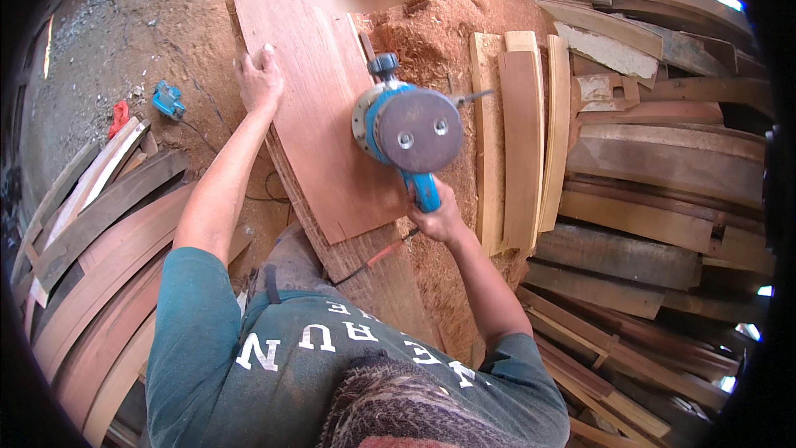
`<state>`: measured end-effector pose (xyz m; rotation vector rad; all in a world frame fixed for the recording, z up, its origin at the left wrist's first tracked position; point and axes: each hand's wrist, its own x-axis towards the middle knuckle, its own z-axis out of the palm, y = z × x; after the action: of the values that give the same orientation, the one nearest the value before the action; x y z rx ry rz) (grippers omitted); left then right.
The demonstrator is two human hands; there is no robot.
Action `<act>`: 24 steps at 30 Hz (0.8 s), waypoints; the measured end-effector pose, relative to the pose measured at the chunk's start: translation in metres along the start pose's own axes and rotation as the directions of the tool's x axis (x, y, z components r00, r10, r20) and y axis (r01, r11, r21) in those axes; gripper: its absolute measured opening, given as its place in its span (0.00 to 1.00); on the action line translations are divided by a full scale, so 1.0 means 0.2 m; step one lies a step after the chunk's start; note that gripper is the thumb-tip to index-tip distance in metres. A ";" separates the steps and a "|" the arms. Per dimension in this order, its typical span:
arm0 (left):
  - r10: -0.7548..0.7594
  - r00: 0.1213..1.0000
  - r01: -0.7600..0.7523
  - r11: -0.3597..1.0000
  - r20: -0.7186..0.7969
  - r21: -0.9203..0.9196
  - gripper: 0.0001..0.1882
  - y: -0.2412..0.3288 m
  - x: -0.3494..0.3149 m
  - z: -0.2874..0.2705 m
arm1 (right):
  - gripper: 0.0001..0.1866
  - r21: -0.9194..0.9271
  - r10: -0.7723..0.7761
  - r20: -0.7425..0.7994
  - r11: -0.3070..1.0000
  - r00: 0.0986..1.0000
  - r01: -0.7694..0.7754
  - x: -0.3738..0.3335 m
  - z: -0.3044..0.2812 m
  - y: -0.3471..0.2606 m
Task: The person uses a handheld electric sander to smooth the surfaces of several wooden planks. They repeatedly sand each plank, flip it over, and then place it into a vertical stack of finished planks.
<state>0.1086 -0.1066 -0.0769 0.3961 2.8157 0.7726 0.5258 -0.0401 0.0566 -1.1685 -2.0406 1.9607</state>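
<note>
A wide reddish wooden board (311, 75) lies at a slant in front of me, on top of a longer rough plank (381, 282). My left hand (259, 81) grips the board's left edge, the forearm reaching up from the lower left. My right hand (439, 214) is closed around the blue handle of a corded power tool (419, 129). The tool has a round dark cap with two screws, a blue body and a dark knob, and it is over the board's right edge. Its underside is hidden. A black cord with a red section (385, 250) crosses the plank below the handle.
Pale wooden strips (520, 149) lie right of the board on sawdust (448, 33). Stacked curved planks (663, 158) fill the right side; more curved pieces (116, 257) lie at left. A smaller blue power tool (168, 99) with a cord and a red cloth (118, 119) rest on the ground.
</note>
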 end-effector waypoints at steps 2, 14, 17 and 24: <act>0.010 1.000 -0.010 1.000 -0.011 -0.015 0.45 0.00 0.00 0.00 | 0.14 0.056 0.006 0.008 0.998 1.000 -0.006 0.13 0.01 -0.02; 0.147 0.989 -0.146 0.983 -0.004 -0.115 0.39 0.06 -0.05 -0.08 | 0.21 -0.052 -0.191 -0.082 0.981 0.978 0.187 1.05 0.09 -0.47; 0.098 0.995 -0.100 0.985 -0.024 -0.138 0.35 0.07 -0.04 -0.07 | 0.22 -0.145 -0.282 -0.104 0.953 0.954 0.266 1.42 0.13 -0.61; 0.201 0.979 -0.202 0.964 -0.024 -0.173 0.33 0.07 -0.02 -0.03 | 0.20 -0.118 -0.339 -0.102 0.938 0.935 0.327 1.52 0.10 -0.61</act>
<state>0.1144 -0.0995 -0.0640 0.6580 2.7130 1.0540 0.2442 0.1263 0.0273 -0.8600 -2.1268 1.6083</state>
